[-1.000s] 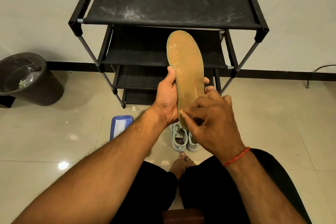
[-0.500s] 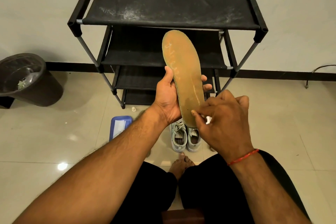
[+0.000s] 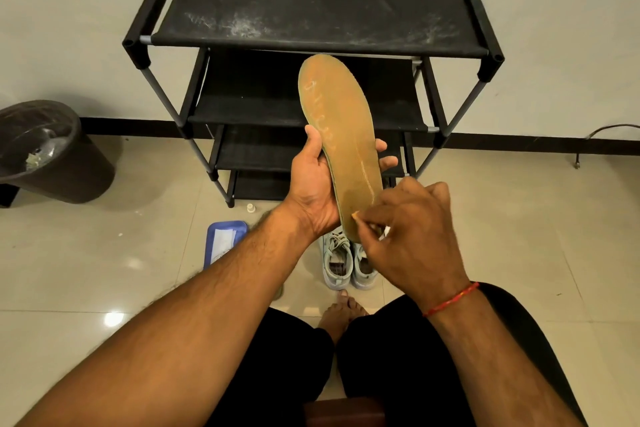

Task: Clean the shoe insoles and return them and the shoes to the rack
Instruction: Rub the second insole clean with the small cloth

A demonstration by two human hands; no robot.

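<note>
Above the shoes (image 3: 348,262), left hand (image 3: 313,191) grips insole (image 3: 341,128), right hand (image 3: 415,236) touches it.

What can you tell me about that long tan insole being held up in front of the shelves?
This long tan foam-looking insole is flat, rounded at both ends, with a thin greenish edge and faint worn lettering. It is held nearly upright, toe end up, before the black fabric shoe rack. The left hand grips its middle, thumb on one edge, fingertips past the other. The right hand touches its heel end with the thumb.
</note>
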